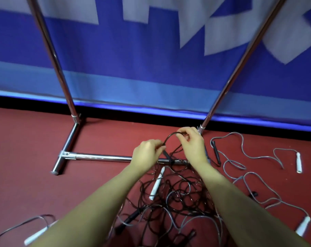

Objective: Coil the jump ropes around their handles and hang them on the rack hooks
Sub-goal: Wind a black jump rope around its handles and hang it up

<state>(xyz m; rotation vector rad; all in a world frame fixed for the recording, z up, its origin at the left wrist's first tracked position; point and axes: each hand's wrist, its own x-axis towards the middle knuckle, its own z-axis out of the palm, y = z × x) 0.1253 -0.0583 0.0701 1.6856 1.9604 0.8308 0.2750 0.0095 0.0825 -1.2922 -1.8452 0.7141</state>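
both hands: left hand (147, 152) and right hand (192, 143) pinch black rope (170, 135) loop | risk: I'd snag floor tangle (178, 196), dragging white handle (157, 184)

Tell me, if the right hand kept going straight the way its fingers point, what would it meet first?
Probably the left hand: the right hand points leftward along the black rope loop both pinch. Depth is hard to judge.

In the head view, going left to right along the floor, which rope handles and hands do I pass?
White handle at lower left → left hand → white handle in the tangle → right hand → black handle → white handle at far right.
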